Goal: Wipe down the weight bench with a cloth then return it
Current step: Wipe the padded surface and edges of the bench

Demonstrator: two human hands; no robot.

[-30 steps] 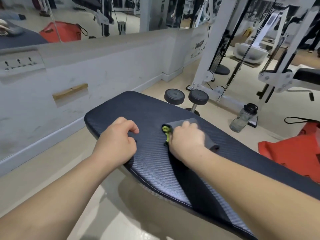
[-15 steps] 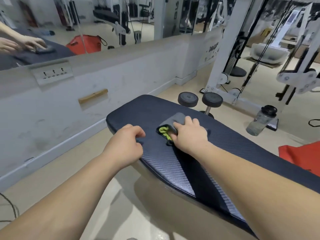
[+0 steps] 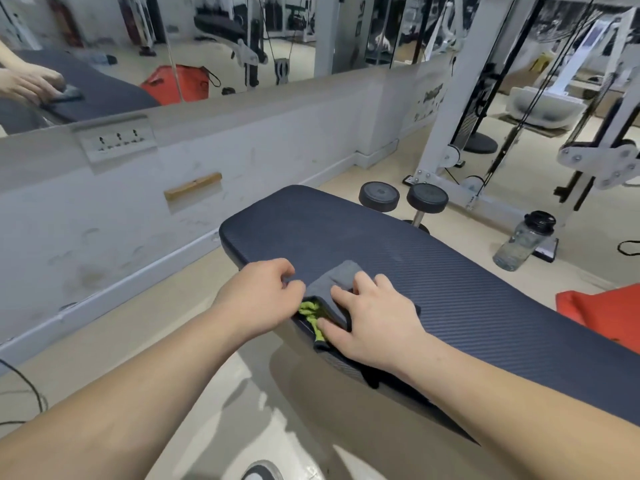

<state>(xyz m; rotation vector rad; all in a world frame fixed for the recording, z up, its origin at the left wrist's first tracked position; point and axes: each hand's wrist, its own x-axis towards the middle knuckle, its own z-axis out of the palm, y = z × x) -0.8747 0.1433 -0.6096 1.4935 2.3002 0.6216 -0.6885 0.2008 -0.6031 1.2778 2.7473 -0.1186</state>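
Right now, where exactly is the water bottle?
In the head view the water bottle stands on the floor at the right, beyond the far side of the weight bench, right of the two dumbbell heads and beside the white machine frame.

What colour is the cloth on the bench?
Grey cloth with a bright green patch at its near edge, seen in the head view.

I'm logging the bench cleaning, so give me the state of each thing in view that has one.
cloth: flat on the bench pad, pressed under the right hand
right hand: open, palm down on the cloth
left hand: curled on the pad's near edge
bench pad: level, uncovered beyond the cloth
water bottle: upright, cap on
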